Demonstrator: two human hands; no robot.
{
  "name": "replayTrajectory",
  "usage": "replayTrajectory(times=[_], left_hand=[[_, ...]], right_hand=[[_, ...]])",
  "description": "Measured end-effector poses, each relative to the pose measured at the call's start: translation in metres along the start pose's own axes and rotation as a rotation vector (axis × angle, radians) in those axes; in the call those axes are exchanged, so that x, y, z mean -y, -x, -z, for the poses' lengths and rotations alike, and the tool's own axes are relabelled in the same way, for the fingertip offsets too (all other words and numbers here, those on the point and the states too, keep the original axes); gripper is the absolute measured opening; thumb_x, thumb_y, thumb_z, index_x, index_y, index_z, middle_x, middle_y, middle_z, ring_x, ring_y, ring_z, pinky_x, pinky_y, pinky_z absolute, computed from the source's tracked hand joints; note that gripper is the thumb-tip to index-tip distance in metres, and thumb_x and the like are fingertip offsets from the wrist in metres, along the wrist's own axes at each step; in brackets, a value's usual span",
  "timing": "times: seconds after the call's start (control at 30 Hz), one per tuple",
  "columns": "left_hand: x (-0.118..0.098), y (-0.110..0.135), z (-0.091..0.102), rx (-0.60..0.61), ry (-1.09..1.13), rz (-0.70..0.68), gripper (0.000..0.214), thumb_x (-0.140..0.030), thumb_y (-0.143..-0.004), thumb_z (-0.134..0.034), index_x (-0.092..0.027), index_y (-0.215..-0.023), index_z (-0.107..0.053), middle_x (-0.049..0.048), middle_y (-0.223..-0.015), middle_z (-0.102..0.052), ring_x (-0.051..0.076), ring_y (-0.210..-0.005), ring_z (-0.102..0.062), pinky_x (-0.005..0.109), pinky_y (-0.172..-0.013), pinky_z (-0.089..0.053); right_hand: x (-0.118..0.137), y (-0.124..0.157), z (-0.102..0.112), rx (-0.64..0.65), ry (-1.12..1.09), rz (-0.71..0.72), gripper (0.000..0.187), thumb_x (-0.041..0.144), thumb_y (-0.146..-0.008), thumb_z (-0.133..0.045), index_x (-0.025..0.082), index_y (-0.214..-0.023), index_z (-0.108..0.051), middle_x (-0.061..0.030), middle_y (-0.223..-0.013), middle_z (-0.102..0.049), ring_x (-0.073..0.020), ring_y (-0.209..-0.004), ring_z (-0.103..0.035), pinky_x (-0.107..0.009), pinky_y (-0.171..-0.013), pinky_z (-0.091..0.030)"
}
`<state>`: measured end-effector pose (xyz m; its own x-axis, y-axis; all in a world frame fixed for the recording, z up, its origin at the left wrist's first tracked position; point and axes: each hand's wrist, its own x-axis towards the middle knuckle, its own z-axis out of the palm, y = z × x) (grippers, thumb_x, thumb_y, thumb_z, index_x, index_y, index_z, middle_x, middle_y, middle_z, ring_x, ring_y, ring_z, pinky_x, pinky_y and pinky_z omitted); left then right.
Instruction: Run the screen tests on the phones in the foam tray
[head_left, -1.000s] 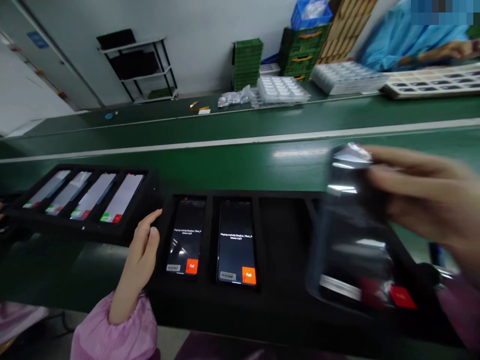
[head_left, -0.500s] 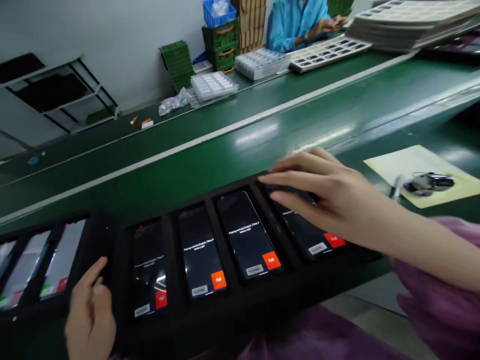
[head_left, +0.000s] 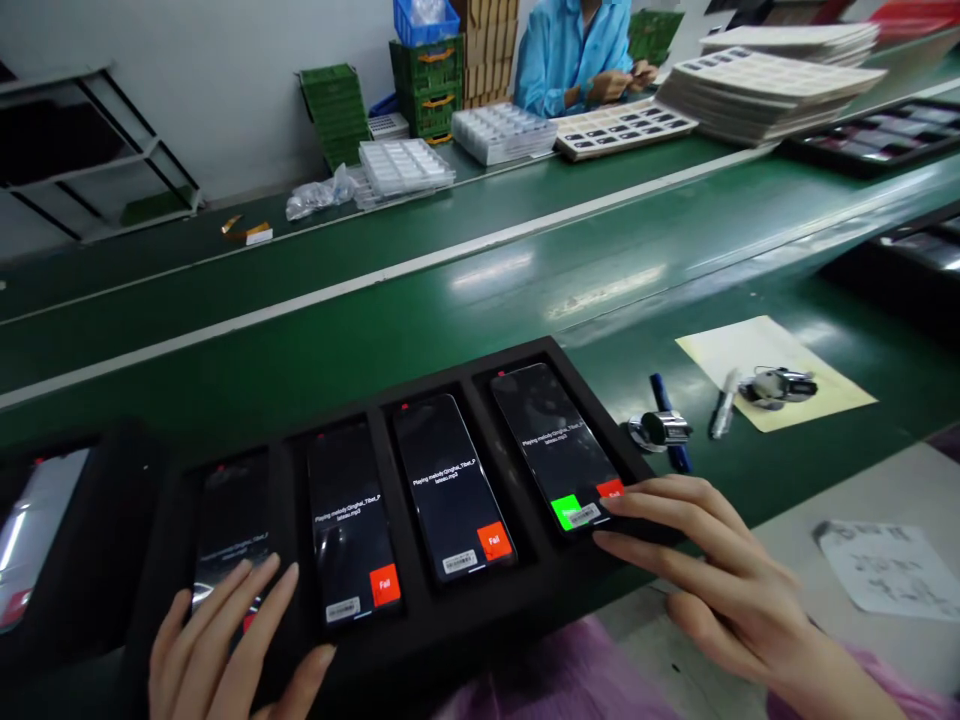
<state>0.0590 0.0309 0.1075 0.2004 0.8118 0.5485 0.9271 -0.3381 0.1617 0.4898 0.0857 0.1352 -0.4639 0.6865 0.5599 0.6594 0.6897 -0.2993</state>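
A black foam tray (head_left: 525, 598) lies at the near edge of the green belt with several dark-screened phones in its slots. My left hand (head_left: 217, 650) is open, fingers spread over the bottom of the leftmost phone (head_left: 229, 520). My right hand (head_left: 712, 580) is open too, fingers stretched out flat, the fingertips touching the bottom edge of the rightmost phone (head_left: 555, 440), where a green and a red button show. The two middle phones (head_left: 349, 520) (head_left: 450, 485) show white text and an orange "Fail" button.
A second black tray (head_left: 75, 560) sits to the left. Pens, a metal clip (head_left: 664, 428) and a yellow sheet (head_left: 772, 365) lie to the right, and a paper note (head_left: 885, 565) nearer me. Across the belt stand tray stacks (head_left: 765, 75), green crates (head_left: 431, 85) and a person in blue (head_left: 574, 50).
My right hand slid from the top of the rightmost phone down to its bottom edge, where a green button now shows. My left hand moved from the tray's left edge onto the leftmost phone.
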Motion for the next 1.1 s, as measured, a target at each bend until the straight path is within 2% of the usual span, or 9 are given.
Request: replayTrajectory(times=[0.17,0.23,0.33,0.47,0.6,0.77,0.87,1.0,1.1], left_hand=[[0.012,0.001,-0.002,-0.052,-0.145,-0.130,0.067,-0.055,-0.099,-0.064,-0.023,-0.158,-0.056,0.0132,-0.123,-0.077,0.037,-0.127,-0.065,0.068,-0.137,-0.010],[0.011,-0.001,0.000,-0.081,-0.144,-0.157,0.064,-0.055,-0.101,-0.061,-0.020,-0.154,-0.059,0.0133,-0.118,-0.078,0.035,-0.125,-0.067,0.067,-0.137,-0.014],[0.003,-0.009,0.005,0.006,-0.065,-0.173,0.060,-0.051,-0.104,-0.059,-0.017,-0.154,-0.058,0.0153,-0.124,-0.076,0.033,-0.126,-0.066,0.065,-0.136,-0.018],[-0.003,-0.015,0.013,0.108,-0.056,-0.203,0.061,-0.053,-0.104,-0.060,-0.012,-0.150,-0.059,0.0184,-0.130,-0.073,0.033,-0.131,-0.062,0.064,-0.137,-0.014],[-0.001,-0.008,0.016,0.146,-0.103,-0.174,0.060,-0.055,-0.104,-0.060,-0.011,-0.144,-0.062,0.0193,-0.133,-0.071,0.032,-0.135,-0.059,0.062,-0.137,-0.011],[-0.003,-0.004,0.020,0.154,-0.049,-0.151,0.057,-0.059,-0.107,-0.051,-0.013,-0.136,-0.068,0.0179,-0.134,-0.069,0.030,-0.139,-0.056,0.060,-0.138,-0.011],[-0.009,-0.007,0.021,0.154,0.002,-0.160,0.052,-0.060,-0.107,-0.049,-0.019,-0.130,-0.072,0.0142,-0.132,-0.070,0.028,-0.138,-0.057,0.062,-0.137,-0.012],[-0.014,-0.009,0.018,0.065,0.055,-0.132,0.050,-0.062,-0.107,-0.050,-0.021,-0.118,-0.077,0.0112,-0.124,-0.074,0.026,-0.133,-0.062,0.061,-0.138,-0.015],[-0.018,-0.009,0.015,0.029,0.076,-0.132,0.051,-0.062,-0.107,-0.049,-0.020,-0.117,-0.077,0.0101,-0.120,-0.076,0.025,-0.129,-0.065,0.061,-0.138,-0.017]], right_hand=[[-0.006,-0.005,-0.009,-0.002,0.109,0.046,0.050,0.051,-0.114,-0.037,0.025,-0.107,-0.079,-0.0106,-0.124,-0.075,-0.0269,-0.113,-0.067,-0.044,-0.090,-0.056],[-0.003,-0.007,-0.012,0.029,0.171,0.065,0.049,0.052,-0.114,-0.038,0.025,-0.106,-0.079,-0.0106,-0.130,-0.073,-0.0297,-0.116,-0.066,-0.049,-0.094,-0.051],[0.011,-0.019,-0.021,0.073,0.076,0.138,0.053,0.057,-0.113,-0.035,0.024,-0.114,-0.077,-0.0109,-0.131,-0.073,-0.0301,-0.120,-0.064,-0.050,-0.101,-0.047],[0.036,-0.047,-0.042,0.134,-0.074,0.280,0.060,0.064,-0.112,-0.035,0.023,-0.113,-0.078,-0.0076,-0.130,-0.075,-0.0243,-0.121,-0.064,-0.045,-0.106,-0.045],[0.047,-0.062,-0.060,0.120,-0.097,0.270,0.055,0.063,-0.112,-0.039,0.023,-0.116,-0.078,-0.0057,-0.134,-0.075,-0.0239,-0.123,-0.064,-0.045,-0.107,-0.043],[0.050,-0.056,-0.066,0.089,-0.076,0.200,0.051,0.060,-0.112,-0.039,0.024,-0.114,-0.075,-0.0073,-0.145,-0.069,-0.0296,-0.126,-0.061,-0.055,-0.111,-0.038],[0.043,-0.052,-0.064,0.038,-0.116,0.255,0.044,0.053,-0.114,-0.038,0.024,-0.124,-0.070,-0.0104,-0.139,-0.070,-0.0309,-0.120,-0.062,-0.056,-0.104,-0.043],[0.029,-0.045,-0.069,0.031,-0.104,0.210,0.029,0.035,-0.108,-0.048,0.027,-0.124,-0.070,-0.0110,-0.140,-0.066,-0.0359,-0.116,-0.062,-0.060,-0.095,-0.045],[0.022,-0.036,-0.076,0.046,-0.113,0.175,0.043,0.032,-0.104,-0.047,0.034,-0.144,-0.065,-0.0059,-0.148,-0.063,-0.0379,-0.116,-0.063,-0.062,-0.095,-0.045]])
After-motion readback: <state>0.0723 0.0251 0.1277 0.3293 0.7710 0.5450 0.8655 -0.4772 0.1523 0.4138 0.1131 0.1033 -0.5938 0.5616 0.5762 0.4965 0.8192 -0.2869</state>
